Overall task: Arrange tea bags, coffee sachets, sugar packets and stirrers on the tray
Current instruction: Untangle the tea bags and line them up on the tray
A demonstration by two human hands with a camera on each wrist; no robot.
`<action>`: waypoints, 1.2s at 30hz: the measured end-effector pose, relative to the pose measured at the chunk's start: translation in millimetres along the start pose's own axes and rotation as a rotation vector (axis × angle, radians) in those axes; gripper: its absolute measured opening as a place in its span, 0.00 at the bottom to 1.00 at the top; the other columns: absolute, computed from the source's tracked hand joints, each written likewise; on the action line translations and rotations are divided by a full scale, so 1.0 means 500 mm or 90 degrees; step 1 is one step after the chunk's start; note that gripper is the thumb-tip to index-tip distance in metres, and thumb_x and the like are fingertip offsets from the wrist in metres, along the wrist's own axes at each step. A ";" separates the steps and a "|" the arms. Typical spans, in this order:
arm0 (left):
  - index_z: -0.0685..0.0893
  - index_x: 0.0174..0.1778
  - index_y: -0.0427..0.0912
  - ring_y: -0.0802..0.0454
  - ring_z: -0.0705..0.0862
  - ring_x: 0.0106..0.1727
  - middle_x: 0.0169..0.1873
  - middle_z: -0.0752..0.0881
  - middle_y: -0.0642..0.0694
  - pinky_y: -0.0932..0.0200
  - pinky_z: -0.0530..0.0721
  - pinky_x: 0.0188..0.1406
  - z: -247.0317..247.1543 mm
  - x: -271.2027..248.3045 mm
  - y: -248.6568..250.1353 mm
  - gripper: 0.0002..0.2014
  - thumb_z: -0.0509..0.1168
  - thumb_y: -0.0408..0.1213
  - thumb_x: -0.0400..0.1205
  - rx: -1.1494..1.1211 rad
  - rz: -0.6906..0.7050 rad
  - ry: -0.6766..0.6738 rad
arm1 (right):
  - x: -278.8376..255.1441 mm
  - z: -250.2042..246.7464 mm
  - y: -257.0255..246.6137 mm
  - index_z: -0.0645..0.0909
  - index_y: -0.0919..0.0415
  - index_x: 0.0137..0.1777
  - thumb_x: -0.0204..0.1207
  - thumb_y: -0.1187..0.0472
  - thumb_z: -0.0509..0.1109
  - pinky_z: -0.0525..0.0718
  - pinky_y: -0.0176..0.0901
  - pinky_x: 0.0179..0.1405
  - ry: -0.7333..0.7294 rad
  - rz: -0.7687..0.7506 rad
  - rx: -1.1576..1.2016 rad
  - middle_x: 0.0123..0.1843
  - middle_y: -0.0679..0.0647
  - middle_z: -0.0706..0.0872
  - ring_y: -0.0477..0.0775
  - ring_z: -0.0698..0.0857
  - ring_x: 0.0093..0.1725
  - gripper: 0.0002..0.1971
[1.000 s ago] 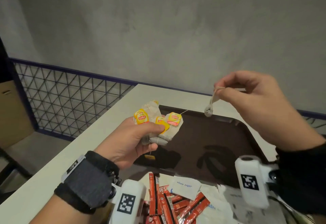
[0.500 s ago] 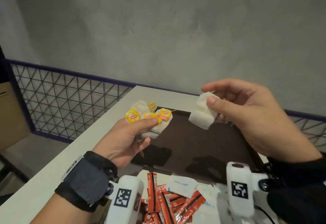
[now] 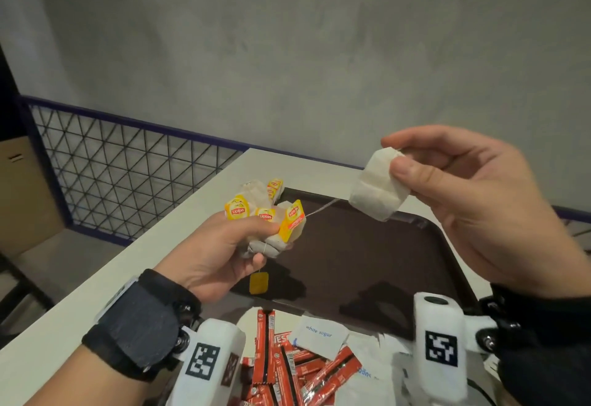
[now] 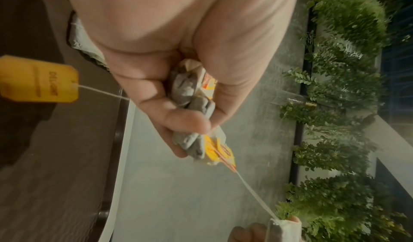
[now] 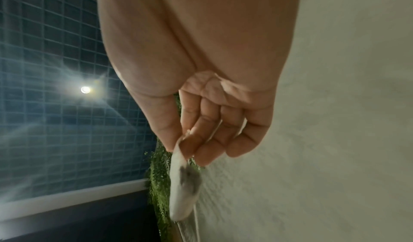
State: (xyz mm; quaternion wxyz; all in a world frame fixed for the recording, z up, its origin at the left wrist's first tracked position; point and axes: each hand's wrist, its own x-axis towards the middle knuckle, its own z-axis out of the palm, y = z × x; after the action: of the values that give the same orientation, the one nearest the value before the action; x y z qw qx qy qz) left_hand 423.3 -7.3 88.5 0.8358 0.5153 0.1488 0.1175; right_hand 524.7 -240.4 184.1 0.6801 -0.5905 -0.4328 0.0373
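My left hand grips a bunch of tea bags with yellow Lipton tags above the left edge of the dark brown tray. One yellow tag dangles on its string below that hand. My right hand pinches a single white tea bag between thumb and forefinger, above the tray's far right corner. A taut string runs from this bag to a tag in the left bunch. The left wrist view shows the bunch and the string; the right wrist view shows the pinched bag.
Red coffee sachets and white sugar packets lie in a heap on the white table in front of the tray. A wire-mesh railing runs along the table's left side, a grey wall behind.
My right hand has drawn its tea bag further right and up, away from the left bunch, pulling the string taut. A yellow tag now hangs below my left hand.
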 end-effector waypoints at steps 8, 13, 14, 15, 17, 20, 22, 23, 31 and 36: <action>0.95 0.46 0.43 0.53 0.86 0.28 0.39 0.90 0.41 0.67 0.79 0.17 0.019 -0.015 -0.003 0.08 0.80 0.36 0.72 0.002 0.011 -0.064 | 0.005 0.005 0.007 0.91 0.61 0.49 0.72 0.67 0.73 0.87 0.48 0.42 0.044 0.115 0.084 0.38 0.53 0.88 0.49 0.86 0.40 0.08; 0.96 0.44 0.45 0.49 0.91 0.38 0.35 0.88 0.45 0.66 0.80 0.17 0.026 -0.023 -0.006 0.08 0.82 0.33 0.70 0.038 0.013 -0.104 | 0.004 0.044 0.037 0.89 0.61 0.46 0.80 0.72 0.69 0.86 0.48 0.37 0.034 0.178 0.074 0.37 0.51 0.85 0.47 0.84 0.37 0.09; 0.96 0.43 0.45 0.50 0.91 0.37 0.34 0.88 0.46 0.67 0.80 0.18 0.028 -0.025 -0.007 0.08 0.81 0.32 0.70 0.051 0.014 -0.109 | 0.004 0.050 0.041 0.88 0.61 0.46 0.80 0.72 0.68 0.86 0.46 0.36 0.027 0.184 0.079 0.38 0.51 0.86 0.48 0.84 0.38 0.09; 0.95 0.43 0.45 0.51 0.91 0.37 0.34 0.88 0.45 0.67 0.81 0.18 0.030 -0.027 -0.008 0.09 0.79 0.32 0.68 0.062 0.012 -0.110 | 0.003 0.055 0.045 0.88 0.61 0.46 0.80 0.72 0.68 0.86 0.45 0.36 0.020 0.188 0.086 0.39 0.52 0.86 0.49 0.85 0.40 0.09; 0.95 0.45 0.44 0.52 0.90 0.37 0.35 0.89 0.44 0.67 0.81 0.19 0.033 -0.028 -0.010 0.11 0.78 0.33 0.67 0.081 0.011 -0.113 | 0.001 0.063 0.048 0.87 0.62 0.46 0.79 0.72 0.68 0.87 0.46 0.37 0.001 0.198 0.109 0.40 0.54 0.86 0.55 0.85 0.42 0.08; 0.95 0.48 0.43 0.51 0.91 0.39 0.36 0.90 0.44 0.66 0.82 0.21 0.035 -0.029 -0.010 0.14 0.79 0.36 0.67 0.088 0.005 -0.118 | -0.002 0.070 0.037 0.85 0.64 0.48 0.75 0.70 0.68 0.88 0.45 0.35 -0.032 0.212 0.172 0.38 0.57 0.85 0.57 0.88 0.38 0.06; 0.94 0.51 0.42 0.51 0.91 0.40 0.36 0.89 0.46 0.66 0.83 0.22 0.036 -0.030 -0.011 0.16 0.79 0.38 0.68 0.081 0.007 -0.116 | -0.003 0.072 0.031 0.85 0.63 0.49 0.73 0.68 0.68 0.87 0.44 0.34 -0.037 0.208 0.195 0.37 0.56 0.86 0.55 0.87 0.36 0.07; 0.93 0.52 0.41 0.50 0.91 0.40 0.36 0.89 0.46 0.66 0.83 0.23 0.037 -0.030 -0.011 0.16 0.81 0.39 0.69 0.075 0.009 -0.116 | -0.003 0.073 0.030 0.86 0.62 0.49 0.73 0.68 0.69 0.85 0.45 0.34 -0.033 0.202 0.187 0.37 0.55 0.86 0.53 0.86 0.36 0.07; 0.93 0.51 0.45 0.49 0.89 0.35 0.39 0.89 0.42 0.65 0.81 0.21 0.045 -0.038 -0.011 0.14 0.82 0.42 0.71 0.015 0.063 -0.163 | -0.008 0.099 0.065 0.89 0.64 0.51 0.72 0.67 0.78 0.79 0.60 0.46 0.011 0.191 0.030 0.38 0.55 0.86 0.56 0.83 0.43 0.08; 0.93 0.49 0.44 0.51 0.87 0.33 0.39 0.89 0.40 0.65 0.79 0.21 0.045 -0.033 -0.013 0.12 0.83 0.38 0.71 0.008 0.106 -0.146 | -0.009 0.106 0.080 0.88 0.66 0.50 0.74 0.71 0.77 0.85 0.43 0.32 0.023 0.219 0.005 0.36 0.57 0.88 0.53 0.87 0.38 0.06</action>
State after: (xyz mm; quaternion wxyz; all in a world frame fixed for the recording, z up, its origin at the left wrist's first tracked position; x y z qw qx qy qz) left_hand 416.5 -34.5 94.1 0.8314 0.5412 0.0098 0.1258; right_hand 506.9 -190.2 144.5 0.6737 -0.6537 -0.3131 0.1441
